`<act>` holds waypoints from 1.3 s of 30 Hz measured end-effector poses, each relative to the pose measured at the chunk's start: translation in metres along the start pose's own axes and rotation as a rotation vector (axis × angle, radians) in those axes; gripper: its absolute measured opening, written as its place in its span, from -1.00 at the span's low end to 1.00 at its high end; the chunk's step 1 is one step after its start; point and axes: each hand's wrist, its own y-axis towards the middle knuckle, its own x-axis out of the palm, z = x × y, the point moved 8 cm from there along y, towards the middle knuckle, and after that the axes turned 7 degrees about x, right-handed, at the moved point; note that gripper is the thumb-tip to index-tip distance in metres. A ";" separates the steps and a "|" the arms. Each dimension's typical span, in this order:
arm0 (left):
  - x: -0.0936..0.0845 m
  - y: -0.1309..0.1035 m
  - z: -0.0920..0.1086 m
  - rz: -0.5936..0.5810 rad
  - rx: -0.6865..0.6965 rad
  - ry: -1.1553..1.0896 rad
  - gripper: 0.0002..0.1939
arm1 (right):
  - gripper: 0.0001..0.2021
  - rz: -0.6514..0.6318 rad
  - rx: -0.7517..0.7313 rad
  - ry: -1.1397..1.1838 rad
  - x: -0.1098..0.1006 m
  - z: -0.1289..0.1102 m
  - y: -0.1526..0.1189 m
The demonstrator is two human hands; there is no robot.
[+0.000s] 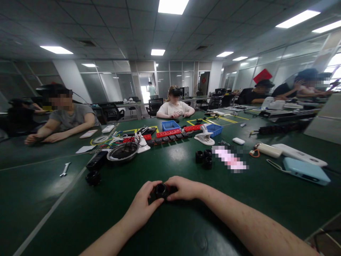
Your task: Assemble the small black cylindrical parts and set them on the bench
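Black round piece (161, 191) on the green table (183, 220), between the two hands, its round opening facing up toward the camera. Left hand (142, 202) at its left, right hand (181, 188) at its right; neither clearly nearer. Left fingers curved in a C — fingertips at the far rim, thumb at the near side — gripping it. Right fingers partly closed against the opposite side, thumb near the lower edge; exact contact there hard to read. Long axis: cannot tell, piece too dark. Three similar black pieces (208, 163) stand beyond, right of the hands.
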 end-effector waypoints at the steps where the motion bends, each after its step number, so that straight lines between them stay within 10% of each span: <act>1: 0.000 0.000 0.000 0.002 -0.002 0.000 -0.63 | -0.74 0.004 0.003 0.010 -0.001 0.001 0.001; 11: -0.003 0.000 -0.008 0.159 -0.058 0.069 -0.69 | -0.50 0.260 0.161 -0.321 0.000 -0.007 0.005; 21: 0.001 0.000 -0.001 0.030 0.024 -0.038 -0.59 | -0.66 0.071 0.034 -0.086 -0.001 0.002 0.002; 32: -0.001 0.000 -0.006 0.116 -0.029 0.031 -0.68 | -0.57 0.277 0.214 -0.357 0.001 -0.009 0.002; 39: 0.000 0.001 -0.006 0.068 -0.015 0.007 -0.64 | -0.48 0.153 0.072 -0.106 -0.001 -0.005 0.002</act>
